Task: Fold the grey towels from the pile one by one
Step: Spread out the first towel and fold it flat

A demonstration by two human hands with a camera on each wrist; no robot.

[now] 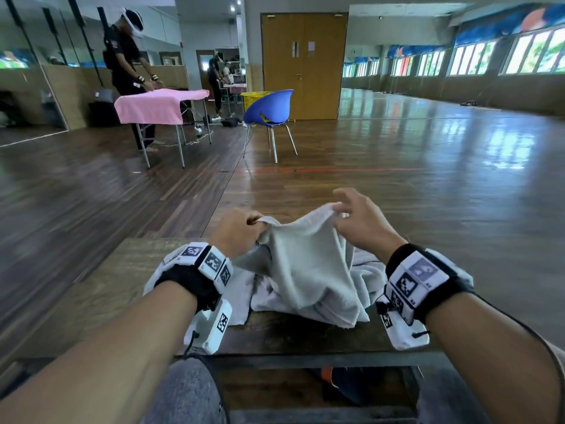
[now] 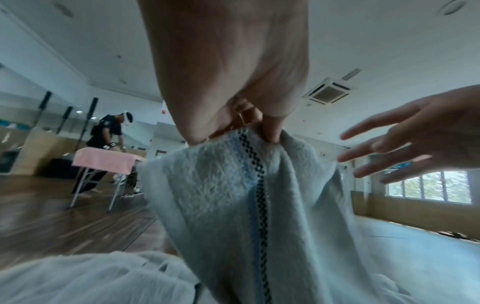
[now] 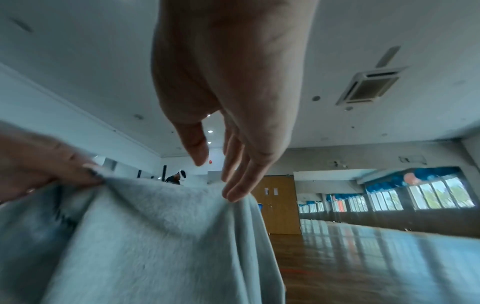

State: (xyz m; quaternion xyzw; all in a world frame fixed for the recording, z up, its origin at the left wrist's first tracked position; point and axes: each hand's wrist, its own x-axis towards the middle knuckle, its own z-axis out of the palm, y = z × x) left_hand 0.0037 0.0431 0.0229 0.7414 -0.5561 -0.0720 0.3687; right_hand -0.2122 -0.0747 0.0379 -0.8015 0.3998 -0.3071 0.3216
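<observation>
A grey towel (image 1: 305, 264) hangs lifted above the crumpled pile of grey towels (image 1: 368, 270) on the dark wooden table (image 1: 107, 286). My left hand (image 1: 258, 223) pinches the towel's upper left corner. The left wrist view shows that hand (image 2: 259, 131) gripping the towel (image 2: 221, 195) at a hem with a dark checkered stripe. My right hand (image 1: 339, 206) is at the towel's upper right edge with its fingers spread. In the right wrist view its straight fingertips (image 3: 231, 195) touch the towel (image 3: 155, 226) edge and the thumb stands apart. The towel's lower part drapes onto the pile.
The table's near edge (image 1: 305, 359) runs just above my knees. Across the wooden floor stand a blue chair (image 1: 270, 110), a yellow basket (image 1: 255, 97) and a pink-covered table (image 1: 159, 105) where another person (image 1: 128, 65) works. A brown double door (image 1: 305, 65) is behind.
</observation>
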